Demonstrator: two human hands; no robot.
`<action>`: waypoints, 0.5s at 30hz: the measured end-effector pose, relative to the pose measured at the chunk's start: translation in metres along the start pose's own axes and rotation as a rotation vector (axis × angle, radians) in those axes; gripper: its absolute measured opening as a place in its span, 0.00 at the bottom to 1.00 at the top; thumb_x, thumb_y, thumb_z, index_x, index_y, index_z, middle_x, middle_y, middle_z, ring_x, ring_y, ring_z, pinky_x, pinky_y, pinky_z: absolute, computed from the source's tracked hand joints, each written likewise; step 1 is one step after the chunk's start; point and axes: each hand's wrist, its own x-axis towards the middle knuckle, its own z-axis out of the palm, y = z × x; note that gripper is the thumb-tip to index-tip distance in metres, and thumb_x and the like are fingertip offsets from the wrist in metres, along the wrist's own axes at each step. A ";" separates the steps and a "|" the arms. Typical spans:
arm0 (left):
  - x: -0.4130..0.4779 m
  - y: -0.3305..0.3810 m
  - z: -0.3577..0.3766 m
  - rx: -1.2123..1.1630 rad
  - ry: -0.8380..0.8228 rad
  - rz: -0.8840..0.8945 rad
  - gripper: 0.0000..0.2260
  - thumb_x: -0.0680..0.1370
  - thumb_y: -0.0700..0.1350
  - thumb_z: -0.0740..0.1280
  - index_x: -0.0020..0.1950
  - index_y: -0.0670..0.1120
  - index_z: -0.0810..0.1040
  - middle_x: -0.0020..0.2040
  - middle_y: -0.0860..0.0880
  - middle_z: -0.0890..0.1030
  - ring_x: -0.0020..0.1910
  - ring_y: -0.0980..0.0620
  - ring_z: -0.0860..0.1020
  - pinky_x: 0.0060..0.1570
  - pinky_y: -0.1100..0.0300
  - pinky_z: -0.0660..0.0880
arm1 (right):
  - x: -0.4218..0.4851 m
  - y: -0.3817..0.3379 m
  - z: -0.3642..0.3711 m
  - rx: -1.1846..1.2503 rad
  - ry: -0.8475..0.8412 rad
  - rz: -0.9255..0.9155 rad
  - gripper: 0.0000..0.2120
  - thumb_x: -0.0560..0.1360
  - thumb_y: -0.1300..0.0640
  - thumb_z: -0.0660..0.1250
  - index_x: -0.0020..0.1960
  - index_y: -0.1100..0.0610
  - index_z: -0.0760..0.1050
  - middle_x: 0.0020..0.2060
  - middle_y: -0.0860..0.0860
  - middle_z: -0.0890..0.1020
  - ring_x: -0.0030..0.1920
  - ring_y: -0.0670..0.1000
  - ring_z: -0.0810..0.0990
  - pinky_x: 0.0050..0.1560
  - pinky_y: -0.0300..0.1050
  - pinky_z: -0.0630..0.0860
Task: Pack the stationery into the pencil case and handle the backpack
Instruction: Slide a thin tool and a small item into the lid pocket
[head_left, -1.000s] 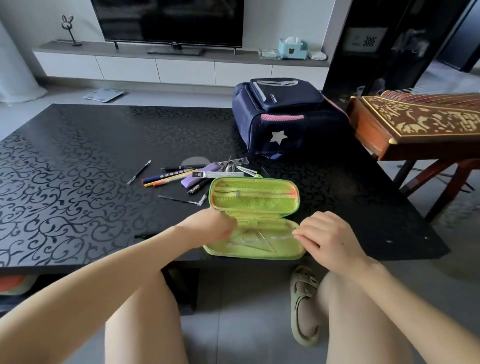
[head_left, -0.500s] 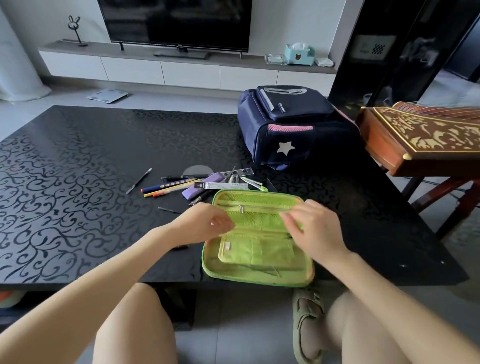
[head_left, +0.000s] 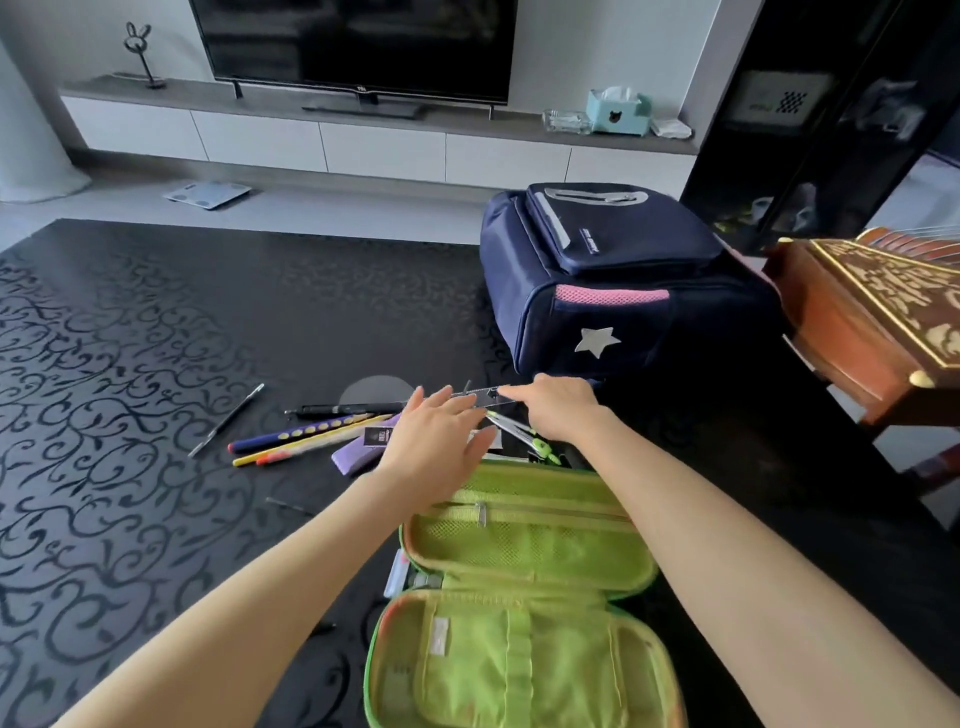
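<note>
A green pencil case (head_left: 524, 613) lies wide open at the table's near edge. Beyond it sits a heap of stationery: a clear ruler (head_left: 480, 397), a purple eraser box (head_left: 358, 452), a blue dotted pencil (head_left: 298, 434), yellow and orange pencils (head_left: 291, 453), a black pen (head_left: 343, 409) and a green compass (head_left: 524, 431). My right hand (head_left: 558, 410) pinches the ruler's right end. My left hand (head_left: 439, 447) is flat with straight fingers, fingertips at the ruler's left part. A navy backpack (head_left: 618, 280) with a silver star stands behind the heap.
The black patterned table (head_left: 130, 364) holds a thin metal tool (head_left: 226, 420) to the left and a small pen refill (head_left: 288, 505). A carved wooden instrument (head_left: 872, 312) stands to the right of the table. A TV cabinet runs along the far wall.
Both hands left the pencil case and reached forward to the stationery heap; my right hand took hold of the ruler. The case now lies fully open, nearer to me.
</note>
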 end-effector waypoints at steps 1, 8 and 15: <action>0.007 0.000 0.005 0.003 -0.048 0.008 0.21 0.80 0.56 0.49 0.66 0.49 0.72 0.71 0.50 0.69 0.73 0.47 0.61 0.71 0.46 0.52 | 0.003 0.003 0.003 -0.040 -0.013 -0.012 0.28 0.79 0.62 0.50 0.72 0.37 0.57 0.63 0.56 0.71 0.61 0.60 0.73 0.52 0.49 0.69; 0.032 0.011 0.019 0.012 -0.406 -0.039 0.24 0.79 0.62 0.41 0.70 0.59 0.64 0.76 0.53 0.57 0.76 0.50 0.52 0.73 0.41 0.44 | -0.042 0.066 0.024 -0.090 0.029 0.110 0.28 0.77 0.63 0.52 0.72 0.39 0.61 0.59 0.53 0.74 0.56 0.57 0.76 0.49 0.48 0.70; 0.024 0.015 0.012 0.131 -0.340 -0.036 0.24 0.81 0.58 0.43 0.64 0.51 0.73 0.69 0.50 0.71 0.71 0.49 0.63 0.69 0.43 0.54 | -0.151 0.128 0.059 -0.124 0.034 0.339 0.16 0.79 0.51 0.55 0.66 0.44 0.71 0.52 0.48 0.75 0.54 0.51 0.76 0.44 0.44 0.71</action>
